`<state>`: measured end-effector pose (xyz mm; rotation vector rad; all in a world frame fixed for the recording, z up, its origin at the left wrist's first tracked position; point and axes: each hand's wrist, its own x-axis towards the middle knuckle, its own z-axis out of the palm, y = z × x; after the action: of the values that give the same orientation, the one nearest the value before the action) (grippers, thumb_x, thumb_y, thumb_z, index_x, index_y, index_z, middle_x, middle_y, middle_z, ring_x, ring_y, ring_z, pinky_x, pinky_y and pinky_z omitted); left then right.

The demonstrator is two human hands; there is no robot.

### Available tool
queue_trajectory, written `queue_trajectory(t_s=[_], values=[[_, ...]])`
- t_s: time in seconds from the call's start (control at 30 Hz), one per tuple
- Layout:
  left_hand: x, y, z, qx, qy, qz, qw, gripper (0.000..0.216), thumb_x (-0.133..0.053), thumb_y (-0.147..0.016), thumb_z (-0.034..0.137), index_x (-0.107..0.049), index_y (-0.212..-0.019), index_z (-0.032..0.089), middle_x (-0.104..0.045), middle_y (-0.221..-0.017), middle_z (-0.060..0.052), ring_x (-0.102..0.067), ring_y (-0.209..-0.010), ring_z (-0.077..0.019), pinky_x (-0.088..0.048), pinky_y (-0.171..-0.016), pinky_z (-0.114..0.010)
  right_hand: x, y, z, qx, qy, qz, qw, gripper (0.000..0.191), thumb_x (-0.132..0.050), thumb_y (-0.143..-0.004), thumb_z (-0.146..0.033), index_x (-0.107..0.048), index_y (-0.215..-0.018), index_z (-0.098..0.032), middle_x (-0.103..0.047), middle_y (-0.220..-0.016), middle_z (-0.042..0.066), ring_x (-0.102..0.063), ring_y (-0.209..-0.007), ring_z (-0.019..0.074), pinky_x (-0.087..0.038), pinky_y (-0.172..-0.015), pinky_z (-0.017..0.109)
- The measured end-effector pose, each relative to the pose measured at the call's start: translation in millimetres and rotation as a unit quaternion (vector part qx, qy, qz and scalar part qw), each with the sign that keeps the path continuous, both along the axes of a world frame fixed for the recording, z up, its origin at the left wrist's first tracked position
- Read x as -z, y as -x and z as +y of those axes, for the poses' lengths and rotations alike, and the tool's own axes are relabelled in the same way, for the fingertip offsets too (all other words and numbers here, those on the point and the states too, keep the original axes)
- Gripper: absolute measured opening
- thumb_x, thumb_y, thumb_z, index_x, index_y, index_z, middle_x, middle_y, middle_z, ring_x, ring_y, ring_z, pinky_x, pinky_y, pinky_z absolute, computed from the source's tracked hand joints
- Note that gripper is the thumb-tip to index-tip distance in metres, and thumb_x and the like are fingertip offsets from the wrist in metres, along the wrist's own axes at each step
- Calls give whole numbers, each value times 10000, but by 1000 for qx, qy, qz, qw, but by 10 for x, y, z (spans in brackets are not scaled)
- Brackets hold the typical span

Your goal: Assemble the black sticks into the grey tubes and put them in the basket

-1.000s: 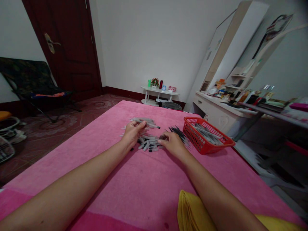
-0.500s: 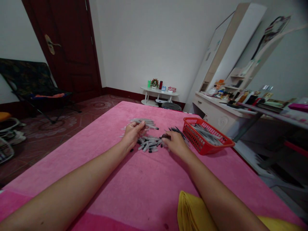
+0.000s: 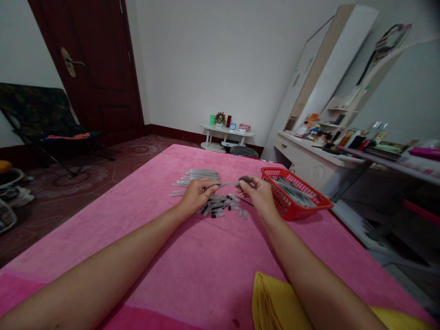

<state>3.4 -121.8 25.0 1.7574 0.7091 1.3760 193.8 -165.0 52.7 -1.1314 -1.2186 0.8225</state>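
On the pink cloth [image 3: 192, 256], my left hand [image 3: 196, 194] pinches a thin grey pen barrel [image 3: 223, 184] that points toward the right. My right hand [image 3: 257, 191] is closed on a small dark pen cap [image 3: 244, 179] just short of the barrel's tip. Below and between the hands lies a heap of small grey caps [image 3: 220, 205]. A row of clear pen barrels [image 3: 197, 176] lies behind my left hand. A red basket [image 3: 302, 205] with finished pens stands just right of my right hand.
A dressing table [image 3: 309, 156] with bottles and a mirror stands at the right. A small white side table [image 3: 227, 135] stands by the far wall, a dark folding chair [image 3: 44, 123] and a door at the left. A yellow fabric [image 3: 271, 302] lies near me.
Both hands have lifted off the heap. My left hand now holds one barrel out, and my right hand has come up from the caps with one cap to meet it.
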Motion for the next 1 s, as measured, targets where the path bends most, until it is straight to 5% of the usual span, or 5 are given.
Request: queue_trajectory(t_s=[0.3,0.7,1.0], values=[[56,-14,27,-33,-83,93,992,168,-611,-783,231,-762,-855,221,-661,-684,-45,-582,-667,-185,-430,-651,-272,13,14,23,18,-12,-38,999,265,-666,-637,-341,-606,-807,-146,-678,-722,48,-615,-562,129,-473,-498,222],[65,-51,-24,26,48,47,997,72,-684,-687,212,-732,-701,160,-694,-664,-42,-603,-580,-158,-453,-555,-232,15,-7,1,-17,-62,-217,974,134,-579,-728,-292,-612,-721,-163,-614,-615,6,-574,-559,137,-435,-540,242],[32,-77,-79,0,-12,97,995,86,-613,-710,125,-696,-689,109,-654,-614,-15,-560,-557,-112,-410,-520,-196,65,-5,8,9,-63,-246,967,135,-553,-706,-277,-602,-670,-156,-570,-555,-4,-510,-517,126,-370,-499,224]])
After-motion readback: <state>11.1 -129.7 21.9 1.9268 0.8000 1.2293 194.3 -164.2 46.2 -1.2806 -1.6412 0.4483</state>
